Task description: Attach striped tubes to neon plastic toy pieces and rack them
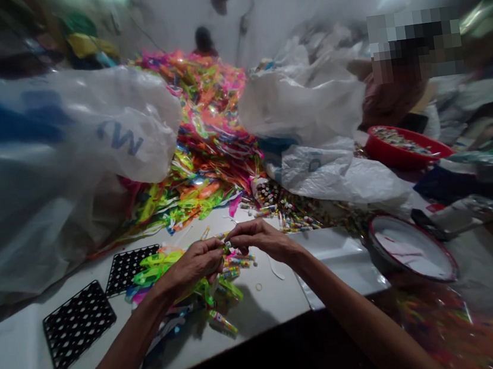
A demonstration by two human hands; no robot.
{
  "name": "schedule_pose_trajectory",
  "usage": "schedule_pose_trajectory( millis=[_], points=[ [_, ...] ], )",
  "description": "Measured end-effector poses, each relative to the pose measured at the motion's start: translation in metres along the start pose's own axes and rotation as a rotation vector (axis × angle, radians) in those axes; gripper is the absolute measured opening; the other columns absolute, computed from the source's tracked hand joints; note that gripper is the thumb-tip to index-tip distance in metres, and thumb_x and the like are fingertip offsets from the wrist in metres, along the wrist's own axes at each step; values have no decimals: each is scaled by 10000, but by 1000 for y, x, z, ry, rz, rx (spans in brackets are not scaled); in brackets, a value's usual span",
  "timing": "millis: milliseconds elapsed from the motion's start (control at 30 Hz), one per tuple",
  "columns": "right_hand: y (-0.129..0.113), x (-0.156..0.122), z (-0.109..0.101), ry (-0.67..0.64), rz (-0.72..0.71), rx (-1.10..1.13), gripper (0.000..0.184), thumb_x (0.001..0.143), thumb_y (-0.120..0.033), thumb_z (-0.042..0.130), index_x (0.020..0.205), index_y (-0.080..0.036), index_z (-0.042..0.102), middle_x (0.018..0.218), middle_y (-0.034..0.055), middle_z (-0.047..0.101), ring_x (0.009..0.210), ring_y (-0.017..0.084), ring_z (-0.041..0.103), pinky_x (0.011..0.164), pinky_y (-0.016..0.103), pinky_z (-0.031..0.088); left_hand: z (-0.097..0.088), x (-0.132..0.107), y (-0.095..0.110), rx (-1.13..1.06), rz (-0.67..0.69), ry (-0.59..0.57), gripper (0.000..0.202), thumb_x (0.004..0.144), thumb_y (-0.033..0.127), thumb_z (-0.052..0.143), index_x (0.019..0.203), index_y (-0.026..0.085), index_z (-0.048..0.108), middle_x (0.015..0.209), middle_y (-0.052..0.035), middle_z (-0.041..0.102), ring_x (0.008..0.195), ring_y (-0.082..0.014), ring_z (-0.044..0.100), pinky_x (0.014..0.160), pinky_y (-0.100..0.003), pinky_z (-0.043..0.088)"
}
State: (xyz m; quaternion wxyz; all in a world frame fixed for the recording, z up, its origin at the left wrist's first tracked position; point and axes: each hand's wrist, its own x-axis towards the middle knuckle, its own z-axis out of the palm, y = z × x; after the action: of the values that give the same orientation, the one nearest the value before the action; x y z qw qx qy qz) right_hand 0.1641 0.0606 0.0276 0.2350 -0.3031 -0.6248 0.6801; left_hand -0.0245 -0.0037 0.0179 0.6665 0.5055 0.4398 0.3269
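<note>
My left hand (202, 260) and my right hand (259, 238) meet over the white table (270, 307), fingers pinched together. Between the fingertips sits a small whitish-green piece (226, 247), mostly hidden, too small to name. Under and beside my left hand lies a pile of neon yellow-green and blue plastic pieces (160, 268). Small printed tubes (240, 261) lie just below my right fingers, and one tube (222, 321) rests nearer the table's front edge. A tiny ring (258, 287) lies on the tabletop.
A large heap of colourful plastic pieces (207, 123) rises behind, between white sacks (130, 115). Two black perforated trays (79, 325) lie left. On the right are upright bundled tubes (267, 191), a round white basin (411, 248), a red basin (407, 144) and another person (393, 97).
</note>
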Motion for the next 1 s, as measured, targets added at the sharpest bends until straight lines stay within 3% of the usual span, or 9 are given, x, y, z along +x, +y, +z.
schedule_pose_trajectory(
  millis=[200, 333, 567, 700, 800, 867, 1000],
  points=[
    [-3, -6, 3, -6, -35, -15, 276, 682, -350, 712, 860, -139, 711, 682, 9, 611, 581, 90, 511, 559, 223, 395, 1, -1, 2, 1, -47, -1, 122, 766, 287, 507, 733, 170, 523, 555, 44, 456, 473, -85, 395, 463, -215, 319],
    [-6, -12, 7, -13, -53, -56, 265, 683, -356, 715, 828, -135, 710, 714, 23, 621, 630, 102, 527, 574, 222, 402, -1, 0, 3, 168, 29, -48, 279, 808, 402, 482, 648, 173, 496, 485, 46, 431, 431, -87, 376, 454, -227, 293],
    [1, -14, 16, 30, -74, -99, 240, 703, -361, 707, 804, -143, 695, 658, 2, 572, 583, 94, 494, 527, 214, 373, -4, 3, 4, 204, -25, -106, 361, 800, 518, 491, 693, 173, 485, 480, 66, 358, 402, -72, 298, 410, -220, 218],
    [21, -7, 18, 30, -36, -27, 278, 707, -378, 700, 858, -148, 661, 690, 3, 586, 597, 98, 496, 533, 212, 377, -19, 7, 4, 515, 40, -92, 388, 812, 517, 457, 661, 166, 526, 540, 35, 420, 494, -99, 375, 475, -224, 267],
    [36, -1, 1, 59, -42, -188, 343, 723, -377, 678, 993, -167, 652, 895, 51, 628, 738, 138, 553, 602, 231, 425, -41, 16, 4, 906, 131, -2, 372, 810, 495, 467, 657, 180, 591, 638, -7, 541, 628, -146, 472, 576, -243, 316],
    [44, 4, -20, 192, -44, -389, 354, 736, -357, 658, 1030, -161, 647, 993, 83, 627, 818, 169, 570, 657, 260, 447, -60, 31, 4, 1089, 101, 130, 354, 817, 486, 452, 721, 194, 627, 730, -34, 608, 710, -182, 522, 633, -265, 342],
    [55, 17, -69, 424, 60, -824, 207, 775, -263, 582, 897, -122, 673, 891, 90, 663, 765, 184, 590, 686, 288, 443, -89, 82, -6, 1308, 115, 425, 255, 829, 307, 426, 931, 182, 624, 992, -108, 636, 949, -254, 551, 831, -357, 377]
  ],
)
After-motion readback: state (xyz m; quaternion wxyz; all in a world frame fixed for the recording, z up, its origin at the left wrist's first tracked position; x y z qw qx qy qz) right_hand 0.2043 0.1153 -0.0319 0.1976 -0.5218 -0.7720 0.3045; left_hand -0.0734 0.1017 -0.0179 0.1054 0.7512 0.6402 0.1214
